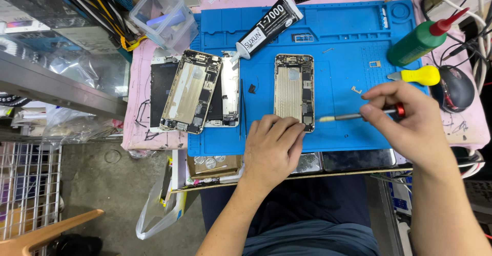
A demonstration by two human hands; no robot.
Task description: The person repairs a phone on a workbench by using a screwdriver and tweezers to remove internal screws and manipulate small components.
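Observation:
An opened gold phone body (293, 91) lies upright on the blue work mat (348, 36). My left hand (271, 151) rests palm down at its lower edge, fingers curled, holding nothing. To the right, my right hand (410, 120) grips a thin screwdriver (353, 116) with a red end. Its pale tip points left, just beside the phone's lower right corner. Tiny loose parts (356, 89) lie on the mat above the tool.
Another opened phone (192, 91) lies on stacked screens (163, 89) at the mat's left. A black-and-white glue tube (266, 26), a clear plastic box (163, 16), a green squeeze bottle (417, 42), a yellow-handled tool (420, 75) and a computer mouse (455, 87) surround the mat.

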